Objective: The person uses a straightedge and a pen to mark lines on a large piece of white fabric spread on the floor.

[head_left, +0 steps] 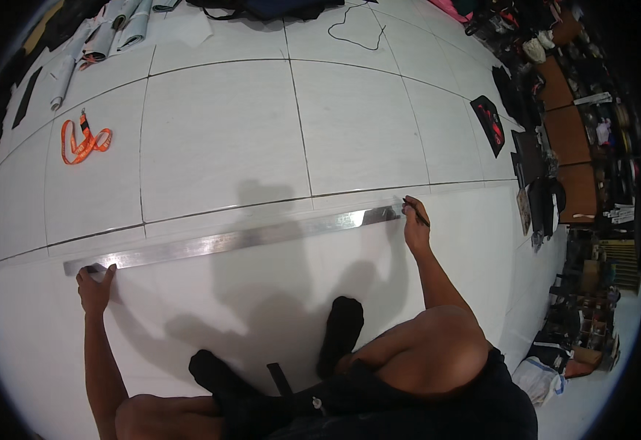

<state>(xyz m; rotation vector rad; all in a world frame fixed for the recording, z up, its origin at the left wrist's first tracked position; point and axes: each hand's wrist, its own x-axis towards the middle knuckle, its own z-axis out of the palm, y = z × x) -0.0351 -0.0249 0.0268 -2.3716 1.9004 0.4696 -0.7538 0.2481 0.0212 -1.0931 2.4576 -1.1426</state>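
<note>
Both forearms stretched forward and wide apart from the lower edge, the left hand (95, 284) reaching out low at the left, fingers spread and pressed flat on the near left end of a long, flat, silvery metal straightedge (232, 238), and the right hand (413, 224) extended at the right, closed around a thin dark pen (417, 212) with its tip touching the ruler's far right end. Straightedge lying slantwise across a large white sheet (262, 308) spread over the pale tiled floor (218, 132), its left end nearer than its right. Black-socked feet (341, 326) resting on the sheet between the arms, and an orange strap (83, 141) lying well apart on the tiles at the upper left.
</note>
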